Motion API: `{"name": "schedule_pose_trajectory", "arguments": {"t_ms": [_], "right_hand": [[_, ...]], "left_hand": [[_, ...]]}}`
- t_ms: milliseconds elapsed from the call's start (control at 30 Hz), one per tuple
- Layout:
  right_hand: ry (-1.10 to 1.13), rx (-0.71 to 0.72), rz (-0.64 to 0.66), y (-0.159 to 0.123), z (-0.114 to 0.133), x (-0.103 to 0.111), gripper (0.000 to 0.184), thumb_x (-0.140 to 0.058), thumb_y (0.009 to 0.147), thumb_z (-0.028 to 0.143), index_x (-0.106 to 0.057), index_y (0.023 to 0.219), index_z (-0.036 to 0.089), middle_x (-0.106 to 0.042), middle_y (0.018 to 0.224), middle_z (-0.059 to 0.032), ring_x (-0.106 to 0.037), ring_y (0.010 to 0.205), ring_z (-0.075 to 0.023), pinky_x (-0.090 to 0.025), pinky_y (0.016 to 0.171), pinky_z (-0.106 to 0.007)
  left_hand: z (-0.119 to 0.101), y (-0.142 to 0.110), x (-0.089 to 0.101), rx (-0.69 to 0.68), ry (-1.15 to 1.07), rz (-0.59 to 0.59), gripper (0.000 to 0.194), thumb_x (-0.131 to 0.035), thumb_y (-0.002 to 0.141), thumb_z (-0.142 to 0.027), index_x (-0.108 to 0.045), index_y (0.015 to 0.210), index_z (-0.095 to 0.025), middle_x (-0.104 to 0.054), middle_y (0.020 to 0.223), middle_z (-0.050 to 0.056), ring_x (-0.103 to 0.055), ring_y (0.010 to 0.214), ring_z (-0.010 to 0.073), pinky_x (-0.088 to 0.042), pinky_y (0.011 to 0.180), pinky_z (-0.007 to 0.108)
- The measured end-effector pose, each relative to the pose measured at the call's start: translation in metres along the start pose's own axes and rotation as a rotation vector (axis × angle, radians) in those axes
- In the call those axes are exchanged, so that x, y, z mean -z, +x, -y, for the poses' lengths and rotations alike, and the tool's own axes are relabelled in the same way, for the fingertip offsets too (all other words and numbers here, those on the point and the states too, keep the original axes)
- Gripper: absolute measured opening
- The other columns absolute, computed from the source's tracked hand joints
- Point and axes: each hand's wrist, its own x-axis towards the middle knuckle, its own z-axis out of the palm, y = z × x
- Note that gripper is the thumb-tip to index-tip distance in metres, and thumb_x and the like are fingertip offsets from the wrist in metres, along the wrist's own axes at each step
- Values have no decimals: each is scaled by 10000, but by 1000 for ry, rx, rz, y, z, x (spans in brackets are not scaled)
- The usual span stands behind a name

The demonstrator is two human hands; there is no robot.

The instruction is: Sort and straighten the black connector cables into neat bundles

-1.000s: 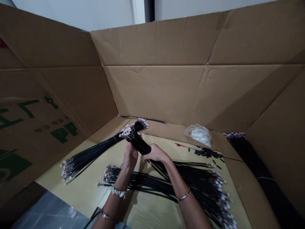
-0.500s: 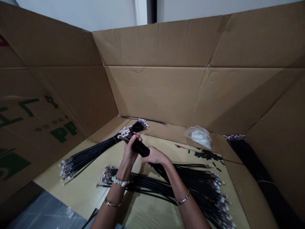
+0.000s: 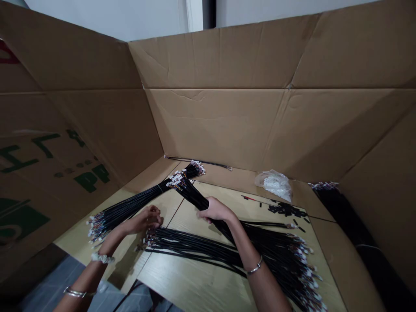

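Note:
My right hand (image 3: pixel 216 210) is wrapped round a bundle of black cables (image 3: pixel 191 190), whose white connector ends point up and to the left. My left hand (image 3: pixel 144 220) is empty, with loosely bent fingers, just above the connector ends of loose black cables (image 3: pixel 195 245) lying across the table. Their far ends fan out at the right, partly behind my right forearm. Left of the held bundle lies a tied cable bundle (image 3: pixel 130 206), with white plugs at both ends.
Cardboard walls (image 3: pixel 214 117) enclose the table (image 3: pixel 195 286). At the back stand a clear bag of small white parts (image 3: pixel 274 184) and scattered short black pieces (image 3: pixel 286 209). Another tied cable bundle (image 3: pixel 352 229) leans at the right. A few thin cables (image 3: pixel 198 161) lie along the back wall.
My left hand has let go of the held bundle's connector end and moved left and down to the loose cables. My right hand keeps its grip on the bundle.

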Motion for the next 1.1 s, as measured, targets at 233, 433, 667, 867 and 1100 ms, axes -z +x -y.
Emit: {"name": "schedule_pose_trajectory", "arguments": {"t_ms": [233, 433, 667, 867, 1100], "right_hand": [[-8, 23, 3, 2, -3, 1, 192, -586, 645, 59, -450, 577, 177, -467, 404, 94, -416, 348, -51, -305, 344, -150], [-24, 5, -22, 3, -3, 2, 199, -596, 654, 60, -455, 574, 177, -472, 409, 90, -428, 355, -58, -331, 347, -155], [23, 42, -14, 4, -7, 3, 176, -588, 640, 54, -471, 583, 172, -483, 407, 78, -448, 365, -79, -351, 341, -169], [85, 94, 48, 3, -8, 4, 189, -664, 666, 150, -489, 599, 171, -520, 456, 65, -470, 374, -81, -358, 346, -171], [94, 142, 42, 4, -10, 5, 259, -720, 608, 179, -466, 658, 191, -483, 451, 94, -478, 366, -89, -355, 324, -169]], "left_hand": [[-29, 11, -2, 85, -411, -302, 359, -771, 655, -527, -731, 752, -184, -670, 865, 78, -606, 804, 212, -500, 746, 291], [-65, 20, -44, 204, -1173, -622, 271, -810, 694, -353, -649, 752, -143, -695, 763, 52, -611, 591, 120, -503, 530, 202], [-98, 49, -71, 224, -1628, -914, 184, -631, 755, 62, -662, 753, -119, -691, 729, 17, -564, 484, 31, -492, 493, 82], [-127, 70, -70, 39, -1749, -967, 216, -615, 798, 39, -617, 730, -165, -631, 662, -41, -567, 502, 29, -502, 531, 84], [-133, 80, -70, -37, -1775, -939, 222, -649, 781, 30, -629, 831, -185, -637, 709, -49, -566, 528, 31, -492, 562, 91]]}}
